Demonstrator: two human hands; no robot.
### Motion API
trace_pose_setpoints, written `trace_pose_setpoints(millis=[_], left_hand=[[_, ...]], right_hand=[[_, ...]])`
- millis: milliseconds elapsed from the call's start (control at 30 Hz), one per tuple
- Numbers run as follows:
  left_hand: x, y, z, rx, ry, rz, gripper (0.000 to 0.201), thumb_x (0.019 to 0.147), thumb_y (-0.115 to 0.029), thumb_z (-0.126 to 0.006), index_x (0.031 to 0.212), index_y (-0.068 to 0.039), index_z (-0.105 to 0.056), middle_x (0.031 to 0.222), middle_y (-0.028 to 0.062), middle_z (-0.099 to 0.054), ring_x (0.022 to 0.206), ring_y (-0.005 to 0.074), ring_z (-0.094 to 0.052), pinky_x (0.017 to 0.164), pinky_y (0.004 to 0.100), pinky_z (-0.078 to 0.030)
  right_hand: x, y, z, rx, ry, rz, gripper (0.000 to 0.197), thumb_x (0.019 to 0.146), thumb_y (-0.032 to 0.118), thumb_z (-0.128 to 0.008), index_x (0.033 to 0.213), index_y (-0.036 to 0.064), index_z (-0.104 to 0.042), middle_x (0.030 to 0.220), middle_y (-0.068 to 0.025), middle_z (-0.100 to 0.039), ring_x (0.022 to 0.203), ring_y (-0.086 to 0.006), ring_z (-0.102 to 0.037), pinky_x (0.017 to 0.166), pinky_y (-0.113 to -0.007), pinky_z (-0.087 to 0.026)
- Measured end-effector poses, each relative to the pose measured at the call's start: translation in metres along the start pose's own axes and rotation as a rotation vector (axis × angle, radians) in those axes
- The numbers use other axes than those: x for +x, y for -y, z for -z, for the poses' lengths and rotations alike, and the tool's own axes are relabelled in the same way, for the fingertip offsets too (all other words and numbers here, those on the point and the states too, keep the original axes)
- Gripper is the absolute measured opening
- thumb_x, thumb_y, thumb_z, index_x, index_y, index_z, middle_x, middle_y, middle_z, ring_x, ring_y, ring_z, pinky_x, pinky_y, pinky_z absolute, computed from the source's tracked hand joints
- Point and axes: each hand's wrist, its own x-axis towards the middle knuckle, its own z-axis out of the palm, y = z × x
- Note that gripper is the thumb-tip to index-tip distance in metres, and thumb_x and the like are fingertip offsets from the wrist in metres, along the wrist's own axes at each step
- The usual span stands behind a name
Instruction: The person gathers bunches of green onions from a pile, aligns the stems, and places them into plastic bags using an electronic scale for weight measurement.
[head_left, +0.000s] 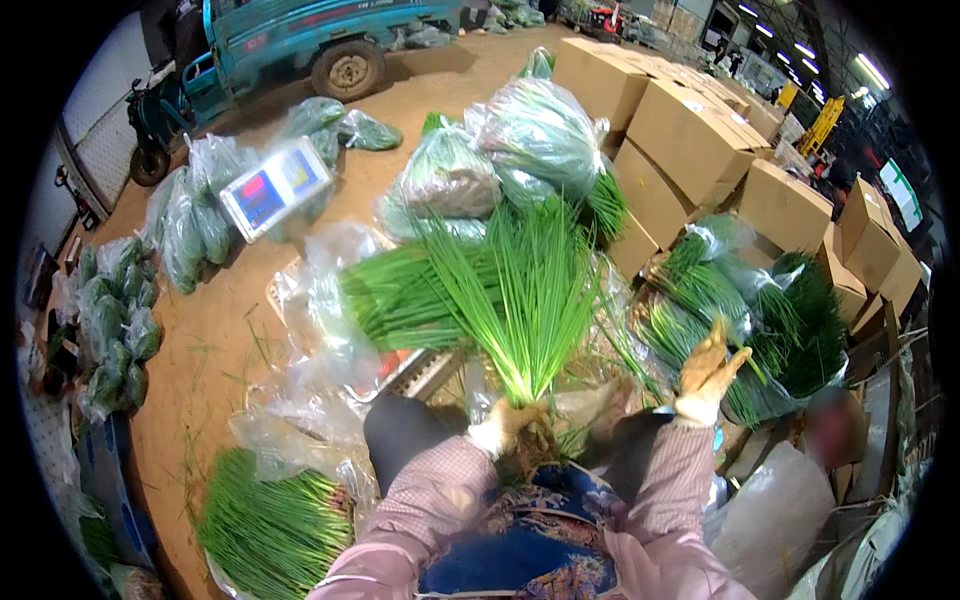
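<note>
- Here's the left hand (508,428), fingers wrapped round the root end of a green bunch (522,325), just right of the white crate (408,380).
- The bunch's long axis runs away from that fist, leaf tips fanning out past the crate's right end.
- And the right hand (708,372)! Fingers spread wide, seemingly gripping nothing, farther right of the crate, near the bagged greens (690,300).
- From those fingers, the bunch lies leftward, apart; the left hand is nearer.

Brown floor (190,400), bagged greens (190,230), stray green leaves (258,343), blue cargo vehicle (272,50)
</note>
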Motion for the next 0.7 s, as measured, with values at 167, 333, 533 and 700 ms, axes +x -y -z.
trace_pose_setpoints(millis=[167,333,533,700], left_hand=[[0.007,0.018,0.013,0.182,0.054,-0.021,0.027,0.084,-0.017,-0.064,0.101,0.002,-0.056,0.082,0.0121,-0.067,0.061,0.0125,-0.06,0.049,0.0235,-0.045],[-0.001,0.0,-0.006,0.355,0.024,-0.017,0.031,0.082,-0.019,-0.066,0.104,0.0,-0.056,0.088,0.0091,-0.066,0.069,0.013,-0.061,0.059,0.0244,-0.049],[0.001,0.006,0.006,0.437,0.023,0.01,0.031,0.081,-0.019,-0.067,0.106,-0.004,-0.058,0.093,0.0081,-0.064,0.08,0.0161,-0.06,0.071,0.0288,-0.049],[0.001,0.01,0.01,0.082,0.068,0.006,0.024,0.082,-0.01,-0.062,0.105,-0.002,-0.056,0.084,0.0089,-0.064,0.07,0.0167,-0.061,0.06,0.0254,-0.047]], right_hand=[[-0.031,-0.078,-0.056,-0.742,0.198,-0.388,0.043,0.086,0.038,-0.056,0.112,0.0027,-0.056,0.08,-0.0028,-0.065,0.065,-0.0083,-0.058,0.056,-0.018,-0.045],[-0.017,-0.137,-0.089,-1.522,0.448,-0.535,0.042,0.083,0.037,-0.057,0.102,-0.0005,-0.061,0.076,-0.0087,-0.065,0.064,-0.0184,-0.06,0.064,-0.028,-0.047],[-0.016,-0.161,-0.092,-1.987,0.759,-0.208,0.039,0.084,0.039,-0.053,0.087,0.0005,-0.061,0.082,-0.0166,-0.064,0.081,-0.0285,-0.062,0.072,-0.038,-0.047],[-0.05,-0.146,-0.076,-1.146,0.525,-0.48,0.019,0.087,0.019,-0.054,0.086,0.0011,-0.06,0.086,-0.0104,-0.066,0.079,-0.0144,-0.062,0.065,-0.027,-0.049]])
